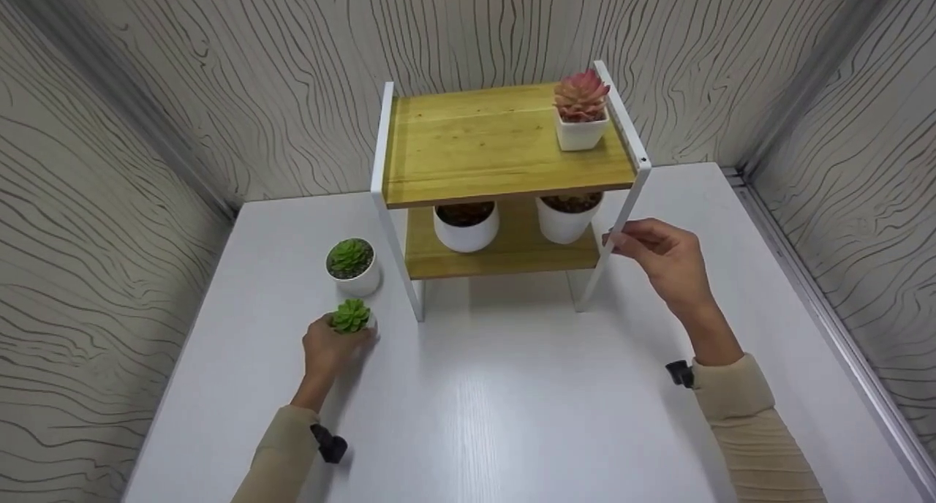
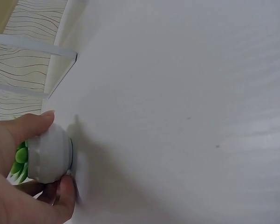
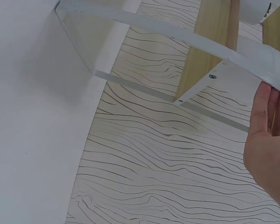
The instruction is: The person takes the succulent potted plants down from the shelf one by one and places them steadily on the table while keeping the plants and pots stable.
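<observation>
On the table's left side, my left hand (image 1: 333, 348) grips a small white pot with a green succulent (image 1: 351, 316). The left wrist view shows thumb and fingers on opposite sides of the white pot (image 2: 50, 154), whose base is at the table surface. My right hand (image 1: 669, 265) pinches the right front leg (image 1: 620, 221) of a two-tier wooden shelf (image 1: 504, 141). In the right wrist view the fingers (image 3: 260, 112) of that hand touch the white metal frame (image 3: 177, 32).
A second green succulent in a white pot (image 1: 358, 278) stands just behind the held one. On the top board sits a pink succulent in a square pot (image 1: 583, 131); two white pots, left (image 1: 468, 232) and right (image 1: 564, 221), stand on the lower board. Patterned walls enclose the table (image 1: 468, 415).
</observation>
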A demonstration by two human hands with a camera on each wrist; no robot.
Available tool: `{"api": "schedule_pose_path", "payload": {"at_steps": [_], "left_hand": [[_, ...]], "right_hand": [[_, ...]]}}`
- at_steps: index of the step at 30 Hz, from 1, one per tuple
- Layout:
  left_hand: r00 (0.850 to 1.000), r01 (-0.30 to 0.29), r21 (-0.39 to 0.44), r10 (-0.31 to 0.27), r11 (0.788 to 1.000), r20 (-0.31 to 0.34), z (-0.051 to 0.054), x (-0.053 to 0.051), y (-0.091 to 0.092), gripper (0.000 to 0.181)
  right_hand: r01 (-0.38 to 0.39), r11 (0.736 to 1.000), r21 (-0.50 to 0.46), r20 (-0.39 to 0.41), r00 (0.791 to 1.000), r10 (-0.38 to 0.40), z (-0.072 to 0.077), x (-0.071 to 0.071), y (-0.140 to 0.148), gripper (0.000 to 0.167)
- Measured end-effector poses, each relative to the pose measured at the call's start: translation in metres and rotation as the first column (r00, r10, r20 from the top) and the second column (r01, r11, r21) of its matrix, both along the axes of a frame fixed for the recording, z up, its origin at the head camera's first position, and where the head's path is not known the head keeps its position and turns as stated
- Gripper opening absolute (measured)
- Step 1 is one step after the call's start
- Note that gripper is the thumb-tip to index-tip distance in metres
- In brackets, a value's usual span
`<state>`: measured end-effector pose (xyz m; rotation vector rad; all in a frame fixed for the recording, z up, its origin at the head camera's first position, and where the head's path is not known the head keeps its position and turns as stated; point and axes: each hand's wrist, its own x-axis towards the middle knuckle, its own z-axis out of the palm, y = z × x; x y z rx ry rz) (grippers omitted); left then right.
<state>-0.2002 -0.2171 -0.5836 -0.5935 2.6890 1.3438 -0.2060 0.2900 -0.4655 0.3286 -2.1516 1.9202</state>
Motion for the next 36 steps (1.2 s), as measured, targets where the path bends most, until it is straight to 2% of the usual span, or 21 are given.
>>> {"api": "schedule_pose_path", "payload": {"at_steps": [6,9,13,18,25,31,36], "left_hand": [[1.0,0.0,0.005,0.0,1.0,-0.018,-0.001,0.0,0.001,0.071],[0.999,0.005,0.001,-0.004,1.0,-0.033,-0.002,0.0,0.002,0.071],[0.998,0.019,-0.014,-0.02,1.0,-0.052,-0.003,0.0,0.003,0.069],[0.999,0.022,-0.004,-0.022,1.0,-0.046,-0.002,0.001,0.004,0.071],[0.999,0.033,0.009,-0.033,0.999,-0.037,-0.002,0.001,0.001,0.078],[0.997,0.052,0.026,-0.05,0.998,-0.054,-0.003,0.006,-0.003,0.083],[0.994,0.051,0.049,-0.046,0.997,-0.095,-0.002,0.013,-0.005,0.09]], "right_hand": [[-0.002,1.0,0.001,0.006,1.0,0.002,0.002,0.001,0.0,0.03],[0.015,1.0,-0.012,0.015,1.0,-0.015,0.002,0.001,0.0,0.026],[0.0,0.999,-0.033,0.008,1.0,0.0,0.001,0.0,0.0,0.024],[-0.004,1.0,-0.025,0.011,1.0,0.004,0.001,-0.001,0.0,0.03],[0.001,1.0,0.002,0.022,1.0,-0.001,0.001,-0.001,0.001,0.03],[0.016,1.0,0.015,0.033,0.999,-0.017,0.0,-0.001,0.0,0.025],[0.015,1.0,-0.007,0.023,1.0,-0.015,-0.001,-0.001,0.0,0.024]]}}
